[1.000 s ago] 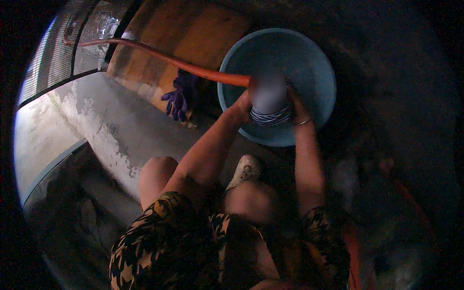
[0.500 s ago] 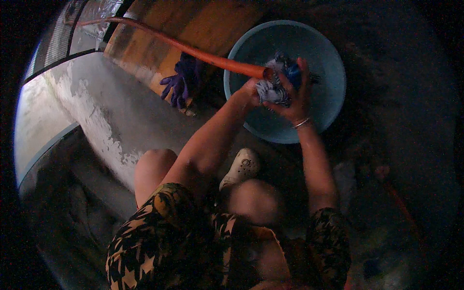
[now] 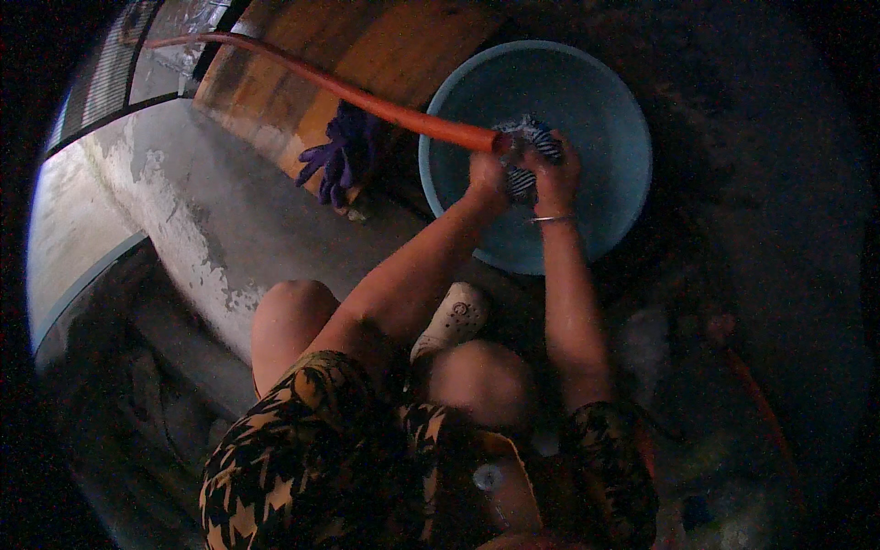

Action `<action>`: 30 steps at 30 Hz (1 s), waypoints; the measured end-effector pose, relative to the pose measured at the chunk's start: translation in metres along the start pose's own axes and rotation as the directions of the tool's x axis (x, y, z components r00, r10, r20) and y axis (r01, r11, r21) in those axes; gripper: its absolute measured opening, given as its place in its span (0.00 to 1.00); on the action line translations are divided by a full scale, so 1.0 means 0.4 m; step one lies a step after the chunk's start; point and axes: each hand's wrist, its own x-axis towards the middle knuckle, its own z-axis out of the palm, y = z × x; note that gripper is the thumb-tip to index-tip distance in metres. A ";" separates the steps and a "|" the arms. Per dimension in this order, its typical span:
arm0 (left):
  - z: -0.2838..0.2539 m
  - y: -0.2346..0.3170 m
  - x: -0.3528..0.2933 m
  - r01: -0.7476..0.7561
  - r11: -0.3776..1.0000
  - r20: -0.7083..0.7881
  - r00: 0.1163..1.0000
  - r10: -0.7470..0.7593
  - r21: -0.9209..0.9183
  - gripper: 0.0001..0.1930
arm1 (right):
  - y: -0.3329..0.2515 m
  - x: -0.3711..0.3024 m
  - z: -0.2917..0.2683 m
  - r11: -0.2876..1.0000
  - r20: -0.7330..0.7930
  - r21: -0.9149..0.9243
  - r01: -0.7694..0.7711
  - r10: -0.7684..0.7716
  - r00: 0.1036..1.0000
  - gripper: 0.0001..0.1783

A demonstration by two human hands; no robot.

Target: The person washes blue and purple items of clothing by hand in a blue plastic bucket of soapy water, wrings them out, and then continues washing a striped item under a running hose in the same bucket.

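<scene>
- One striped cloth (image 3: 522, 184), bunched within the basin's (image 3: 625, 206) outline, by the mouth of the hose (image 3: 403, 112).
- Left hand (image 3: 488, 179) and right hand (image 3: 559, 176) have fingers curled around it; tightness I can't tell.
- I judge handling unfinished: cloth not yet released.

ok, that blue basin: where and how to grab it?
Likely the raised rim of the blue basin, coming in from the right. It's round and open-topped, so the lip offers an edge. The orange hose crosses the left side, left forearm and right forearm the near side.
</scene>
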 end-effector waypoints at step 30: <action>-0.095 -0.072 0.130 -0.325 0.913 0.494 0.853 0.172 0.245 0.10 | -0.068 -0.042 0.019 0.886 0.033 -0.287 0.364 -0.370 0.928 0.16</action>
